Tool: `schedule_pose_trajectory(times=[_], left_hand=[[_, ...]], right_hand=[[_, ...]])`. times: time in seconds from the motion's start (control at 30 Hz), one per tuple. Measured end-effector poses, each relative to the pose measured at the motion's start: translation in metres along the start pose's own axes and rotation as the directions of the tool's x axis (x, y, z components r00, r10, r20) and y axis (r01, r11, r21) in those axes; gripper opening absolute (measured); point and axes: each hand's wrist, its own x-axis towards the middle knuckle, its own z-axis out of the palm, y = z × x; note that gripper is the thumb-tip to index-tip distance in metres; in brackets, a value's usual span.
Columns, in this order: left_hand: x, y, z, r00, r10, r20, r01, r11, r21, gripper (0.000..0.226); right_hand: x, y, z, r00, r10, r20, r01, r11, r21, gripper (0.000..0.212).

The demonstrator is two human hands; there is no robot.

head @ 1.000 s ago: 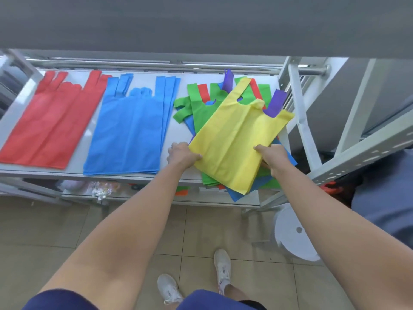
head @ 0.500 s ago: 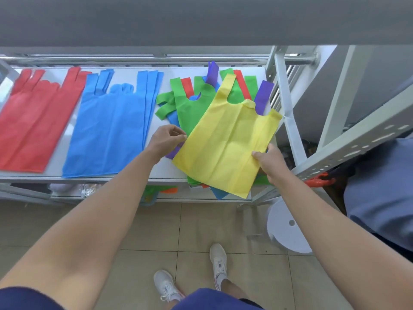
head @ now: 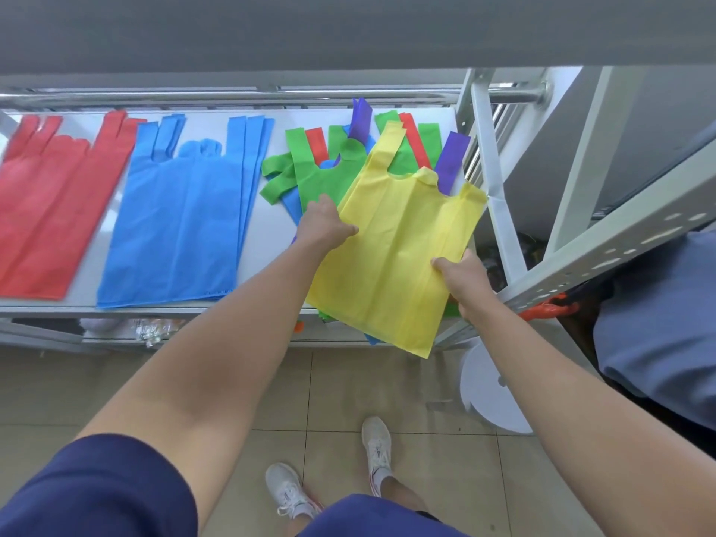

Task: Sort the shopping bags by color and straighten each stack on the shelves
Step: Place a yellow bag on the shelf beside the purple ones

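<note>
Yellow bag (head: 391, 250) on top of mixed pile (head: 321, 176) at right end of shelf (head: 267, 234), lower corner overhanging the front edge | left hand (head: 323, 224) grips its left edge | right hand (head: 463, 279) pinches its right edge, thumb on top | blue stack (head: 182, 222), red stack (head: 46, 211) flat to the left

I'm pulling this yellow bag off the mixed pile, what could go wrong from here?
The mixed pile already hangs over the front edge of the shelf, so dragging the yellow bag could pull loose bags onto the floor. Your left hand sits right at the green bag and may catch it too. The gap beside the blue stack looks narrow for a new stack.
</note>
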Motion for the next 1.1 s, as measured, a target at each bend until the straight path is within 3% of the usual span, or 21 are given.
schedule_pose_trajectory(times=[0.17, 0.4, 0.57, 0.67, 0.8, 0.97, 1.1], left_hand=[[0.01, 0.003, -0.006, 0.994, -0.002, 0.107, 0.007, 0.999, -0.047, 0.037], [-0.002, -0.02, -0.019, 0.992, -0.009, 0.124, 0.014, 0.999, -0.039, 0.039], [-0.015, -0.03, -0.023, 0.997, 0.011, 0.075, -0.01, 1.0, -0.013, 0.033], [-0.024, -0.028, -0.025, 0.997, -0.002, 0.079, 0.011, 0.994, -0.113, 0.032], [-0.044, -0.012, -0.023, 0.994, -0.061, 0.085, 0.083, 0.957, -0.277, 0.05], [-0.053, -0.02, -0.023, 0.992, -0.098, 0.085, 0.12, 0.946, -0.301, 0.03], [-0.068, -0.051, -0.045, 0.991, -0.11, 0.072, 0.131, 0.894, -0.429, 0.026]], right_hand=[[-0.003, -0.003, 0.0, 1.0, -0.019, -0.019, 0.018, 0.999, -0.037, 0.019], [-0.008, -0.006, -0.002, 0.994, -0.107, -0.026, 0.102, 0.985, -0.14, 0.034], [-0.011, -0.01, 0.009, 0.997, -0.074, 0.02, 0.076, 0.987, -0.139, 0.017], [-0.011, -0.005, 0.011, 0.999, -0.054, 0.0, 0.053, 0.985, -0.161, 0.015], [-0.008, -0.006, 0.013, 0.991, -0.118, -0.056, 0.095, 0.946, -0.309, 0.018], [-0.006, -0.012, 0.01, 0.98, -0.197, -0.02, 0.179, 0.924, -0.338, 0.01], [-0.014, -0.026, 0.018, 0.955, -0.295, 0.026, 0.288, 0.905, -0.312, 0.026]])
